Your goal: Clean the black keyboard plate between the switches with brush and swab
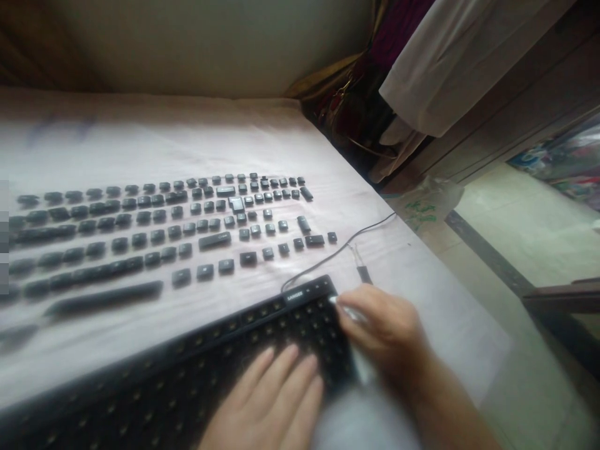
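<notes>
A black keyboard with its keycaps off lies at an angle across the front of the table. Flat on its lower right part rests my left hand, fingers stretched out. My right hand is closed at the keyboard's upper right corner, pinching a small white item against the key sockets. Motion blur and the fingers hide what kind of item it is. Behind the keyboard, loose black keycaps are laid out in rows in a keyboard pattern, including a long space bar.
A thin black cable runs from the keyboard over the right edge of the white-covered table. A small dark item with a loop lies close to my right hand. A clear plastic bag and hanging cloth are beyond the edge.
</notes>
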The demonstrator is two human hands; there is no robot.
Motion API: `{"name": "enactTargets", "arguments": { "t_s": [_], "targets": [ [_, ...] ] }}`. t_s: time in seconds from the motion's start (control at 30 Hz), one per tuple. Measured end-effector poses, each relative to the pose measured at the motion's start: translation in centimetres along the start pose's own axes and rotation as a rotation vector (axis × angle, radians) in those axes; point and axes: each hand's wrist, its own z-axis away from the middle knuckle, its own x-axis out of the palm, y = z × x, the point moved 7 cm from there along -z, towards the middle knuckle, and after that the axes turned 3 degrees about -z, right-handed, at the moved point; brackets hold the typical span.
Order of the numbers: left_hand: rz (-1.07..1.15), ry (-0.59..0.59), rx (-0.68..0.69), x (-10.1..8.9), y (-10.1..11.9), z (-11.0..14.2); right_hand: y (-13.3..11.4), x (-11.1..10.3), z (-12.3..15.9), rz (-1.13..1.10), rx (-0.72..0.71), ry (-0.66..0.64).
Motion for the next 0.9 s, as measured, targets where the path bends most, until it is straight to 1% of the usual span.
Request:
{"name": "enactTargets", "arguments": {
  "t_s": [0.27,0.47,0.63,0.73,0.9],
  "targets": [
    [0.004,-0.004,-0.015,0.11,-0.19,0.02,-0.03,0.18,0.13,0.072,-0.006,-0.031],
    [0.028,0.005,-0.032,-0.11,-0.20,-0.24,-0.16,0.32,-0.08,0.040,-0.026,-0.042],
    [0.033,-0.004,-0.032,-0.06,-0.16,-0.27,0.11,0.30,-0.17,0.044,-0.011,-0.034],
    [0.033,0.011,-0.036,-0.17,-0.11,-0.21,0.11,0.26,-0.02,0.066,-0.023,-0.040],
    [0.041,0.019,-0.057,-0.21,-0.27,-0.34,0.13,0.28,0.14,0.028,-0.012,-0.049]
  ]
}}
